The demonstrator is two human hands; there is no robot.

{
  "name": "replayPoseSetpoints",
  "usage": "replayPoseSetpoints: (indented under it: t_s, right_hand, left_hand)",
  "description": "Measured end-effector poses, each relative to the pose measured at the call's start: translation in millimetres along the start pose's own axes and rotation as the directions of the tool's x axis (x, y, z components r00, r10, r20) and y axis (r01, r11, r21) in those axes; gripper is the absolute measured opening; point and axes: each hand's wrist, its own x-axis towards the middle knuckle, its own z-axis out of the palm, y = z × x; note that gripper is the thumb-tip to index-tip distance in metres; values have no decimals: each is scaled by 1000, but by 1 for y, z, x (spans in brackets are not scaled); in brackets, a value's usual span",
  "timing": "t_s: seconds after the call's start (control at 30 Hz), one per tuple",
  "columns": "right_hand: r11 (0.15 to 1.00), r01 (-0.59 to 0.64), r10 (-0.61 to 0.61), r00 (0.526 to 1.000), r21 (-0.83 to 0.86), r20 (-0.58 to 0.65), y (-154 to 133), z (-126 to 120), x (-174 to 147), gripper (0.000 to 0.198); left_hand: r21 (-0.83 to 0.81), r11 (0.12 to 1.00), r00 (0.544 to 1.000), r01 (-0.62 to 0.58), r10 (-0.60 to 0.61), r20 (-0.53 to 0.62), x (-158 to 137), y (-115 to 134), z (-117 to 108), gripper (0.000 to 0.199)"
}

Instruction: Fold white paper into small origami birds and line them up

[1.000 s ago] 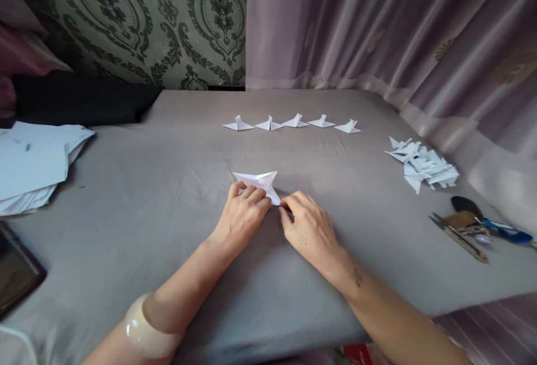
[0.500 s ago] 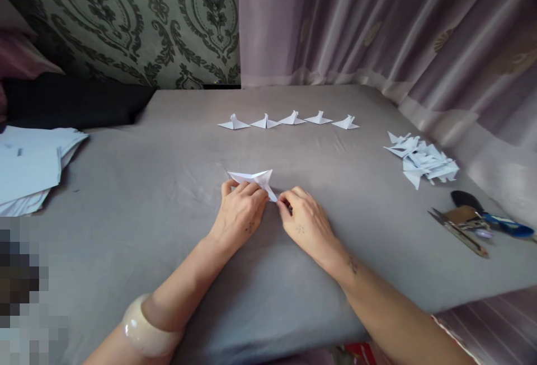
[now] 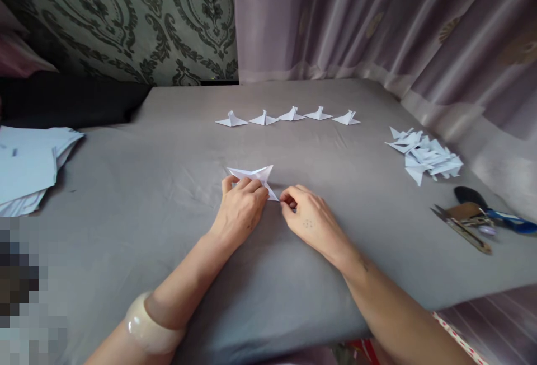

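A folded white paper piece (image 3: 257,174) with pointed corners lies on the grey cloth in front of me. My left hand (image 3: 243,201) is closed over its near left part, and the fingers hide that side. At the near right corner, the curled thumb and forefinger of my right hand (image 3: 302,206) pinch the paper's tip. Farther back, several folded paper birds (image 3: 265,119) stand in a row, wings spread. A heap of folded white paper pieces (image 3: 425,155) lies to the right.
On the left is a stack of white paper sheets (image 3: 26,160), with black cloth (image 3: 75,99) behind it. Blue-handled scissors (image 3: 509,220) lie at the right beside a slim cutter (image 3: 465,232) and a brown piece (image 3: 465,211). Curtains (image 3: 319,23) hang behind the grey cloth (image 3: 138,197).
My right hand has shifted slightly to the right, its fingers still at the paper's near corner. My left hand stays in place on the paper. The view has tilted a little.
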Motion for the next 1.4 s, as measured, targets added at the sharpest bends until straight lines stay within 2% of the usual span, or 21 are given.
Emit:
replayPoseSetpoints:
  t_s: [0.3,0.43,0.53,0.67,0.83,1.07,1.4]
  right_hand:
    - [993,-28,23,999,-117,-38,-5,7,4,13]
    - [997,5,-5,1000,-78,2,-3,3,2,10]
    - [998,57,-55,998,-38,36,-5,-1,-1,27]
    - [988,120,-116,992,-97,48,-9,-2,-5,38]
    - [970,129,-126,992,-206,32,-9,2,-8,32]
    - [967,109,-114,993,-229,-10,-7,6,-5,15]
    - [977,-7,-2,999,-215,-39,-11,10,2,16]
  left_hand:
    - [17,999,999,-32,32,-19,-2,-1,2,24]
    - [22,999,999,-47,47,-20,-3,-2,3,24]
    - [6,998,998,-62,62,-20,-4,-3,2,23]
    - [-11,998,997,-63,63,-41,-5,-4,1,23]
    - [-16,996,995,-89,88,-45,-7,-6,1,25]
    - [28,997,997,-70,71,-20,-6,-4,1,23]
    - [14,1000,999,-26,26,-38,-3,-3,4,24]
